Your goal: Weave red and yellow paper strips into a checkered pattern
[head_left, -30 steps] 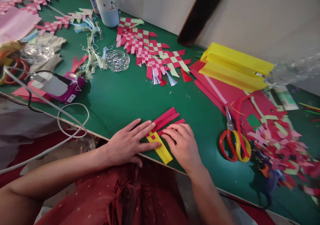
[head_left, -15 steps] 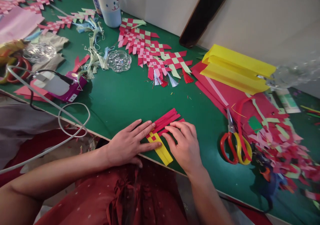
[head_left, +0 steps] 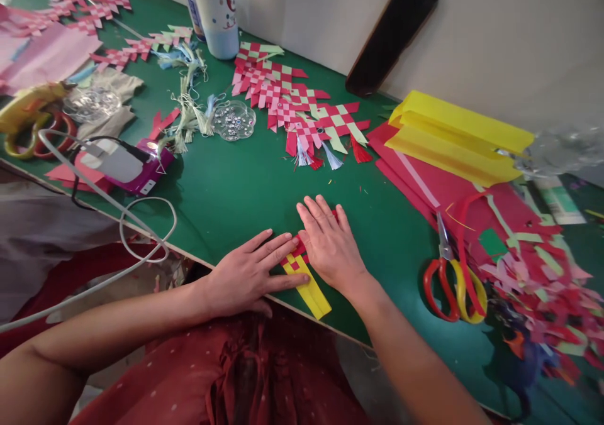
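Note:
Near the table's front edge lie yellow paper strips (head_left: 312, 291), woven at their upper end with red paper strips (head_left: 298, 247). My left hand (head_left: 255, 268) lies flat with its fingers spread, pressing on the left side of the weave, its thumb across the yellow strips. Over the red strips rests my right hand (head_left: 329, 239), palm down with the fingers stretched out. It covers most of the red paper, so only small bits of red show around it.
Finished woven paper fish (head_left: 302, 107) lie beyond my hands, beside a clear bead dish (head_left: 233, 121). At right are scissors (head_left: 448, 274), paper scraps (head_left: 542, 274) and folded yellow paper (head_left: 457, 139). A purple box with a cable (head_left: 146, 164) sits at left; a phone (head_left: 391, 38) leans on the wall.
My right hand has gone from curled fingers at the red strips' edge to lying flat on top of them. My left hand keeps its place on the weave. The view has shifted slightly.

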The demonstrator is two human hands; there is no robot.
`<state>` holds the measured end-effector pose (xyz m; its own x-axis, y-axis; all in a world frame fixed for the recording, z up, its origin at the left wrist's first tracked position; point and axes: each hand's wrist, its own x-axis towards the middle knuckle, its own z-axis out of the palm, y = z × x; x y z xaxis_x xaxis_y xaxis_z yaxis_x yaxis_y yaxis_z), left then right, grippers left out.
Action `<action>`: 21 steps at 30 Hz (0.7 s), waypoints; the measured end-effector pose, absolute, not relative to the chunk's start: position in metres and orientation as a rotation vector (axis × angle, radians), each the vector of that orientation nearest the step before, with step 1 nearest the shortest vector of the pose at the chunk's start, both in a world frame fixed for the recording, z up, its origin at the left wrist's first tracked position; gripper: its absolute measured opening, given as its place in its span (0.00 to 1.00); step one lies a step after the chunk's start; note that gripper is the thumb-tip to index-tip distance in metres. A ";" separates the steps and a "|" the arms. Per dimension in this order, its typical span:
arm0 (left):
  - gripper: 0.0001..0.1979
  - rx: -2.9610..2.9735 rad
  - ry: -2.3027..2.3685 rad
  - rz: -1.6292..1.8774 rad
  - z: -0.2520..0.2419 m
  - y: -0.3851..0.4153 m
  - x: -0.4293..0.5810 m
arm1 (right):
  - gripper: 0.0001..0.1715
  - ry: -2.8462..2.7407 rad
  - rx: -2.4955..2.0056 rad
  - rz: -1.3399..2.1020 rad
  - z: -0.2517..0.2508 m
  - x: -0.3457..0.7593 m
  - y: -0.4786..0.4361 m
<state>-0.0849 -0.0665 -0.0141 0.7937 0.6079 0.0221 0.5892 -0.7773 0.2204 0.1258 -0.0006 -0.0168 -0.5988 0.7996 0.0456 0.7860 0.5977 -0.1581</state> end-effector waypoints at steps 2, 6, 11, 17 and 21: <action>0.53 2.778 0.943 0.135 -0.014 -0.067 -0.085 | 0.28 -2.704 -1.350 0.189 -0.019 0.127 -0.001; 0.53 2.780 0.954 0.119 -0.013 -0.067 -0.084 | 0.28 -2.709 -1.351 0.188 -0.020 0.128 -0.003; 0.57 2.805 0.958 0.121 -0.012 -0.067 -0.085 | 0.28 -2.702 -1.351 0.174 -0.019 0.128 -0.002; 0.40 2.872 0.816 0.236 -0.014 -0.081 -0.092 | 0.27 -2.696 -1.349 0.171 -0.019 0.126 -0.002; 0.24 2.935 0.744 0.397 -0.016 -0.094 -0.084 | 0.28 -2.680 -1.353 0.163 -0.020 0.126 -0.003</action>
<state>-0.0837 -0.0944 -0.0163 0.8477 0.4790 0.2280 0.4562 -0.8775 0.1476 0.1256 -0.0028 -0.0201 -0.5878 0.8058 0.0713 0.7913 0.5911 -0.1565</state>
